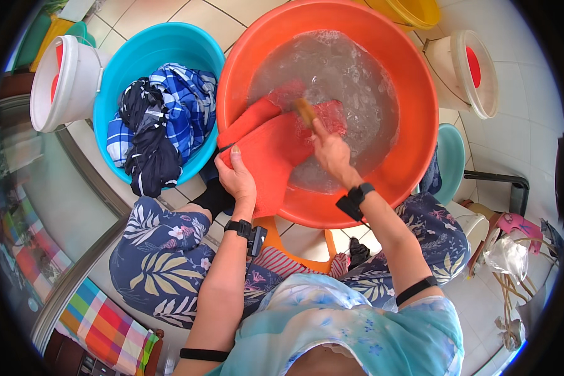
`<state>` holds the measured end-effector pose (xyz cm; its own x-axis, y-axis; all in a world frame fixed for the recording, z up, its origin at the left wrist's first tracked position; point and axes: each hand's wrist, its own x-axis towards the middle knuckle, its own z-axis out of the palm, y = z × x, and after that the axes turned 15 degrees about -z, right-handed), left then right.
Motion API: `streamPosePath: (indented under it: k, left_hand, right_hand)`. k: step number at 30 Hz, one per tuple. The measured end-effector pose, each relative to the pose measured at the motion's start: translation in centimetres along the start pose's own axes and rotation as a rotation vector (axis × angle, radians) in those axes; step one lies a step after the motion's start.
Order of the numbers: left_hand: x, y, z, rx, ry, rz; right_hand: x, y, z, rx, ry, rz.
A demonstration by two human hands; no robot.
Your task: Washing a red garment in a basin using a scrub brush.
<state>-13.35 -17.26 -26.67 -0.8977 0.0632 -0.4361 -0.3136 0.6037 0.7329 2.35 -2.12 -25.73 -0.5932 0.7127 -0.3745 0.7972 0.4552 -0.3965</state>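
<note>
A red garment (271, 153) lies over the near left wall of a large orange basin (420, 119), its far end in the grey, sudsy water (357, 75). My left hand (237, 178) is closed on the garment's left edge at the basin's rim, thumb on top. My right hand (333, 152) grips the handle of a wooden scrubbing brush (305, 113), fingers wrapped round it. The brush head rests against the wet part of the garment, just above the water; its bristles are hidden.
Left of the basin stands a blue tub (197, 39) with blue plaid and dark clothes (182, 103). White buckets (75, 81) (448, 69) flank both tubs. A yellow bucket (413, 12) is at the back, a teal basin (451, 163) at the right. Glass furniture (75, 182) borders my left.
</note>
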Motion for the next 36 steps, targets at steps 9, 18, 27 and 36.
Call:
streamPosePath:
  k: [9,18,27,36]
  left_hand:
    - [-0.5,0.2,0.4,0.026,-0.001,0.031]
    - [0.2,0.0,-0.1,0.176,-0.032,0.013]
    - [-1.1,6.2,-4.5,0.677,-0.135,0.157]
    - [-11.6,7.5,-1.8,0.761,-0.515,0.986]
  right_hand:
    - [1.9,2.7,2.3,-0.123,-0.118,0.004]
    - [-3.6,5.2,-1.7,0.496,0.148,0.146]
    - [-8.1,-0.3,-3.2,1.251,0.074,0.274]
    - [-10.5,-3.1,-7.3,1.33,0.026,0.237]
